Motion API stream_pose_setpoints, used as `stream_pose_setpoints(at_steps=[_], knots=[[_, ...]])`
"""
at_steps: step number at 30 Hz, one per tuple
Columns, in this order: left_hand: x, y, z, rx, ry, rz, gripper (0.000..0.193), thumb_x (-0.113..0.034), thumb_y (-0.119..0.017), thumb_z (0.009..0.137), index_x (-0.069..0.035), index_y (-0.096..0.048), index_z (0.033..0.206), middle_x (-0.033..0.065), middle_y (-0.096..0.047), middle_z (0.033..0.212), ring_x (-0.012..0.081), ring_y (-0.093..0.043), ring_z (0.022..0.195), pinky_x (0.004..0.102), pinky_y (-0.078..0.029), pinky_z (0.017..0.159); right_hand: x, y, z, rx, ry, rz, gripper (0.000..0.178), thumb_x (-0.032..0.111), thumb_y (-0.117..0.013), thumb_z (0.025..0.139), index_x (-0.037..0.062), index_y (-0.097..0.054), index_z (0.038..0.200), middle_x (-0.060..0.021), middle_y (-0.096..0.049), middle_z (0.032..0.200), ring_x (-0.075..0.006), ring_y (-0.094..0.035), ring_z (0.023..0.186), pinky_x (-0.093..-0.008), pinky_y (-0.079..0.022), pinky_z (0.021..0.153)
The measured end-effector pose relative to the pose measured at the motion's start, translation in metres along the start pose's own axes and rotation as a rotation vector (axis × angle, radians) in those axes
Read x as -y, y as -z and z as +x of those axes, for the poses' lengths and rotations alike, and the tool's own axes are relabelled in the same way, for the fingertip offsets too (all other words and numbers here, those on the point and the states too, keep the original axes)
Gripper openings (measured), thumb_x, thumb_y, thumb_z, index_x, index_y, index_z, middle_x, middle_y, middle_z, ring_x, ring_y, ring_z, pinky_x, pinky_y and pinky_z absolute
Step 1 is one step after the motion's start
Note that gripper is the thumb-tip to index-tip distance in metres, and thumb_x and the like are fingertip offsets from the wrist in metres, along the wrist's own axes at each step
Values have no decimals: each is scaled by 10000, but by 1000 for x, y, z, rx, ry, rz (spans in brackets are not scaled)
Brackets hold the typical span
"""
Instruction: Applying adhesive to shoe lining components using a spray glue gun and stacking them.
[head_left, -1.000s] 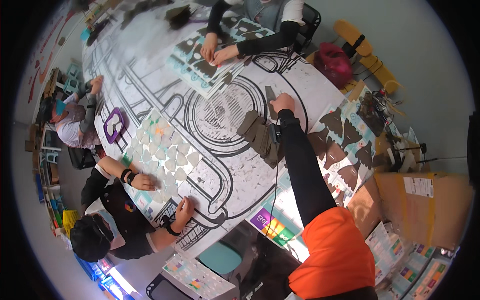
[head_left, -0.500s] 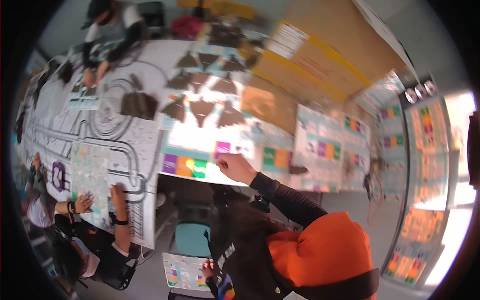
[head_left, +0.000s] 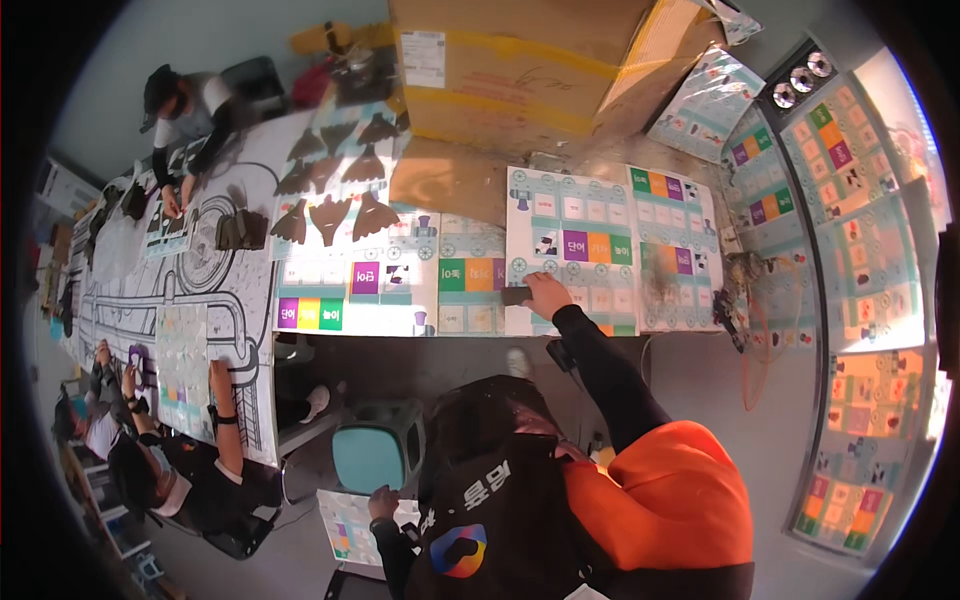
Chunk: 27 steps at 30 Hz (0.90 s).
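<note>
My right hand (head_left: pixel 547 294) reaches forward at the end of a black and orange sleeve. Its fingers grip a small dark tile (head_left: pixel 515 296), which lies on a pale teal printed board sheet (head_left: pixel 570 215) with coloured squares. My left hand (head_left: pixel 381 502) is low by my body and holds the edge of a smaller printed sheet (head_left: pixel 345 528) with coloured squares. More board sheets (head_left: pixel 400 280) lie side by side to the left of the tile.
A big cardboard box (head_left: pixel 520 70) stands behind the sheets. Brown cut-out shapes (head_left: pixel 330 215) lie on a long white sheet with a grey track drawing (head_left: pixel 205 290). Other people (head_left: pixel 190 470) work at its left and far ends. A teal stool (head_left: pixel 375 452) stands below. Several printed boards (head_left: pixel 860 200) cover the right.
The view has swung right from the track drawing to the coloured board sheets. My right hand has moved right along the sheets and now rests on the dark tile.
</note>
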<state>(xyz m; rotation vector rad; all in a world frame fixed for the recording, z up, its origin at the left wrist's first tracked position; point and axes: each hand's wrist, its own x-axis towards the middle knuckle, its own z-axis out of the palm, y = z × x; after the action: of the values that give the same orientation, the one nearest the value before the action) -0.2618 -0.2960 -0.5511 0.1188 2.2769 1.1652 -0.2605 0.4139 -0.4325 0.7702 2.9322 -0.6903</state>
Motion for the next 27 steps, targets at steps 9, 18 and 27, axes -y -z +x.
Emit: stream_pose_setpoints(at_steps=[9,18,27], knots=[[-169,-123,38,-9,223,138,312,-228,-634,852,3,-709,1048,127,-745,886,245,-707,865,384,-543,807,-13,-32,13,8,191,9,257,120,-735,774,53,-618,993,-143,-561,1052,-357,-545,1063,-466,-494,857],[-460,-370,149,-38,-491,-79,584,-2,-538,910,46,-379,1470,221,-466,1479,319,-443,1391,405,-333,1149,-72,14,-4,-112,404,71,141,112,-605,802,100,-612,942,-68,-559,936,-270,-557,999,-396,-453,865],[-447,-443,165,-26,-431,-368,717,138,-369,857,61,-184,1545,243,-304,1589,338,-295,1487,415,-244,1201,-112,-11,-5,-122,408,200,281,124,-666,802,95,-638,1080,-68,-573,1071,-295,-528,1063,-421,-417,932]])
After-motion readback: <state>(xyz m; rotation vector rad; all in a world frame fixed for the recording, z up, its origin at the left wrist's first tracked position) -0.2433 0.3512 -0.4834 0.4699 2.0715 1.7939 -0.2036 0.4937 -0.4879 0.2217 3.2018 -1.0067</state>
